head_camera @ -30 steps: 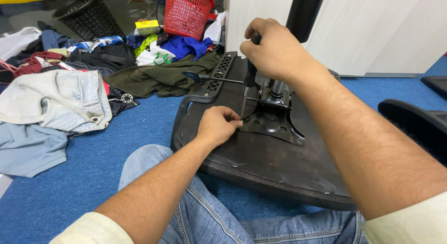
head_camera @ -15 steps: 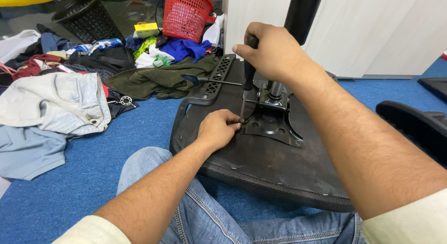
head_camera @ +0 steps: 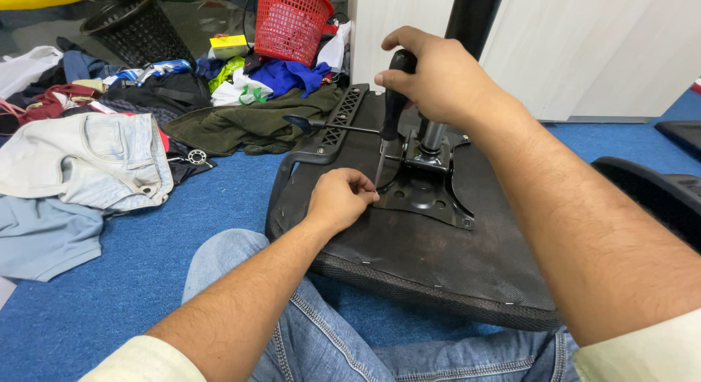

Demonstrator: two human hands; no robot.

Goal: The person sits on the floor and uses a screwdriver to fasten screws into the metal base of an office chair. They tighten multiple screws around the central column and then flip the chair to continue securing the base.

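An upturned black office chair seat lies across my legs, its metal mounting plate facing up. My right hand grips the black handle of a screwdriver held upright, its shaft pointing down at the plate's left corner. My left hand rests on the seat underside with fingertips pinched at the screwdriver's tip; what they pinch is too small to see. A thin lever sticks out left from the mechanism.
Clothes lie heaped on the blue carpet at left: light jeans, an olive garment, blue cloth. A red basket and black basket stand behind. White cabinet panels rise at the back. A black chair part lies at right.
My right hand has lifted slightly and now shows the screwdriver handle upright. My left hand has stayed pinched at the tip by the plate's corner.
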